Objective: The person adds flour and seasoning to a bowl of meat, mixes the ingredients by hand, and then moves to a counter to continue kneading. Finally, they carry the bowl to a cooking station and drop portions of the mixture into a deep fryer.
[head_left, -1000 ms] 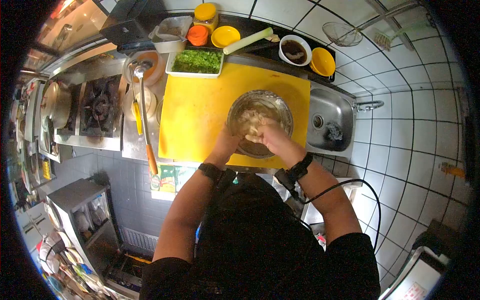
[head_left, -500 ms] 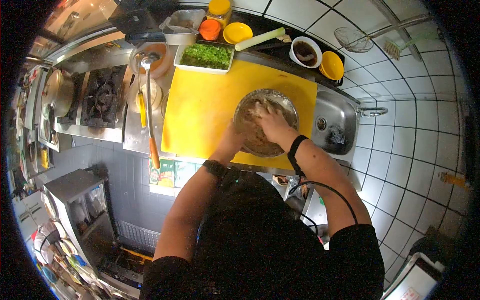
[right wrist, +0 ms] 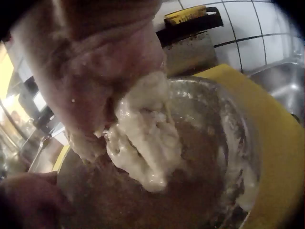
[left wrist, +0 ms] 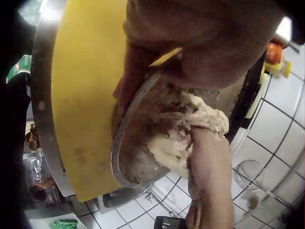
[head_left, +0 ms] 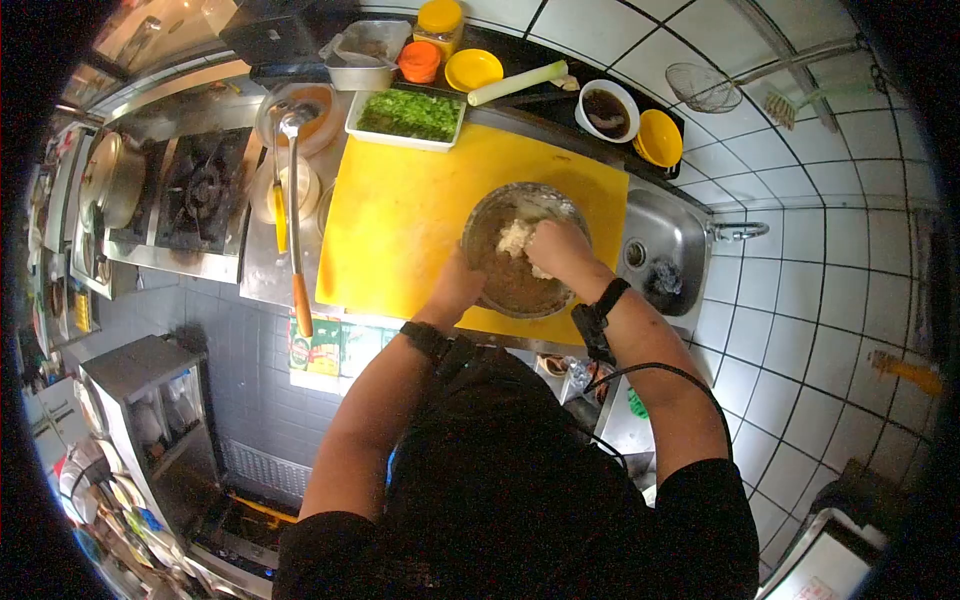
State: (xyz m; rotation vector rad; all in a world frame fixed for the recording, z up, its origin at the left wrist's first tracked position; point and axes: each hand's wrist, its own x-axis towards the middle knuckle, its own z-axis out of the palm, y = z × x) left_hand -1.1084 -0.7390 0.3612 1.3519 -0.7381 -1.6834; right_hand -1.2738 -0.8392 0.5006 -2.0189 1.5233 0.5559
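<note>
A metal bowl (left wrist: 116, 155) with flour-like smears on its inner wall stands on the yellow cutting board (head_left: 385, 230). My left hand (head_left: 457, 288) holds the bowl's near-left rim, the fingers outside the wall in the left wrist view. Over the bowl, my right hand (head_left: 563, 250) grips a lump of wet, pale dough (right wrist: 147, 138). The dough bulges out between and below the curled fingers and sticks to them. Under it, the bowl's floor looks brownish and wet; part of it is hidden by the right hand.
Behind the board stand a tray of chopped greens (head_left: 405, 143), a leek stalk (head_left: 517, 83) and a white bowl of dark liquid (head_left: 607, 111). A sink (head_left: 690, 250) adjoins on the right. Left lie a ladle (head_left: 297, 220) and a gas burner (head_left: 203, 195).
Half a second ago the right hand's fingers were spread in the bowl's far part; now they are curled round a dough lump. The left hand stays at the rim.
</note>
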